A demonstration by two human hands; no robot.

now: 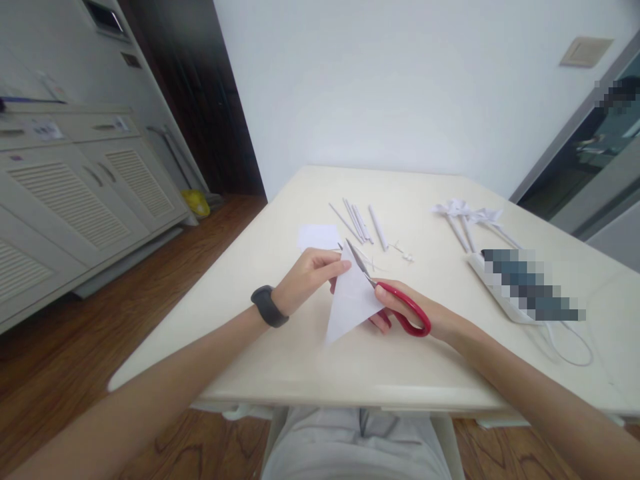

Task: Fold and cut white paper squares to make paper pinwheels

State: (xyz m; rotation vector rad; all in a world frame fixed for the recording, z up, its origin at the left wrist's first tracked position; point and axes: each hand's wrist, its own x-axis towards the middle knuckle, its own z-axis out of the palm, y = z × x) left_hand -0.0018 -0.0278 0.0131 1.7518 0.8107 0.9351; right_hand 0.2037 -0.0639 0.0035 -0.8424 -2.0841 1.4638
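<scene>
The left hand point(320, 268) pinches a triangular piece of white paper point(353, 297) near its far corner, thumb on top. The right hand point(400, 293) grips the red-handled scissors point(361, 264) on the paper's right. The paper lies between the two hands, with its far part between the scissor blades. Most of one blade and some fingers of both hands are hidden behind the paper. Just beyond the left hand a flat white sheet point(319, 236) lies on the surface point(240, 373), partly covered by that hand. Farther off are thin white sticks point(359, 223), a thicker stick point(379, 228) and small scraps point(409, 258) to their right. At far right lie white paper pinwheels point(457, 208); nearer, a white object point(493, 287) with a cable point(575, 364) has its top blurred out, so I cannot tell what it is.
</scene>
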